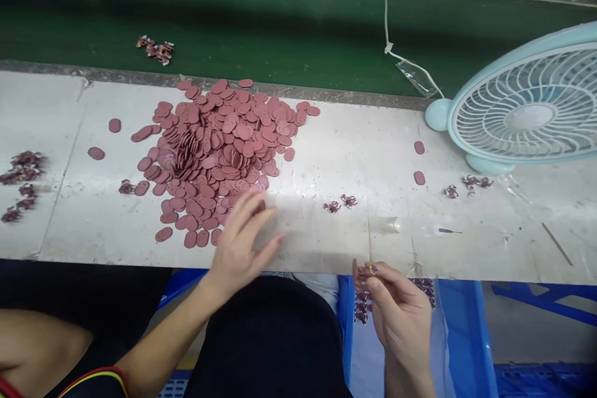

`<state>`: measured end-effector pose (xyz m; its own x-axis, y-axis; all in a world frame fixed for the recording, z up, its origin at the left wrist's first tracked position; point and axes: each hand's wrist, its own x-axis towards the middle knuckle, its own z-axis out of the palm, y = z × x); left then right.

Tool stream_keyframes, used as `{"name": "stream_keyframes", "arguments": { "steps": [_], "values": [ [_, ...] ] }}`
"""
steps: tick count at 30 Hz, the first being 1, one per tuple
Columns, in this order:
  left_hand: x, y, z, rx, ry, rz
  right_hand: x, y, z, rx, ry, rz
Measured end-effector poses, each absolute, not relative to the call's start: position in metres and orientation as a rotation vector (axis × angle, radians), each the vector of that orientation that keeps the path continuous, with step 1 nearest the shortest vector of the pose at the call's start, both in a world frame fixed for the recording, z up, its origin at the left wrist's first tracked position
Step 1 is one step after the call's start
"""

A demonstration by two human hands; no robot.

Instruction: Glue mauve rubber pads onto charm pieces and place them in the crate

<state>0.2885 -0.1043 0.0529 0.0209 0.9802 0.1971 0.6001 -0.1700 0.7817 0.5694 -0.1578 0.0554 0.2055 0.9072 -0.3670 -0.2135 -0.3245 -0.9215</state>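
Note:
Many flat, oval, reddish-brown pieces (242, 130) lie heaped on the pale worktop (326, 137). At the heap's lower right edge is my left hand (240, 242), its fingers apart and nothing seen in them. Between the thumb and fingers of my right hand (401, 308), near the worktop's front edge, are a reddish-brown oval piece and a small part joined to or beside it (361, 272). Two small dark-red and white parts (340, 204) rest on the worktop between the hands.
A light blue fan (527, 112) stands at the right, its white cord (385, 12) running up. Under my right hand is a blue bin (471, 336) with rows of small parts. A clear bottle (415, 226) lies nearby. Another person's arm (41, 348) shows at lower left.

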Motion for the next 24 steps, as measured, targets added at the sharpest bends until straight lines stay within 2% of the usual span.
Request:
{"name": "stream_keyframes", "arguments": {
  "steps": [3,6,14,19,24],
  "values": [
    [0.263,-0.098,0.032,2.157,1.800,0.656,0.601,-0.183,0.041,-1.571,-0.550,1.226],
    [0.266,-0.100,0.018,2.279,1.759,0.475,0.625,-0.209,0.030,-1.699,-0.420,1.111],
    [0.307,-0.090,0.019,2.419,1.411,0.461,0.662,-0.289,-0.009,-1.908,-0.327,1.011],
    [0.309,-0.058,0.033,2.460,1.345,0.464,0.671,-0.316,-0.034,-2.007,-0.363,1.017],
    [0.318,-0.026,0.051,2.471,1.434,0.319,0.681,-0.337,-0.068,-2.189,-0.426,0.944]
  ]
}}
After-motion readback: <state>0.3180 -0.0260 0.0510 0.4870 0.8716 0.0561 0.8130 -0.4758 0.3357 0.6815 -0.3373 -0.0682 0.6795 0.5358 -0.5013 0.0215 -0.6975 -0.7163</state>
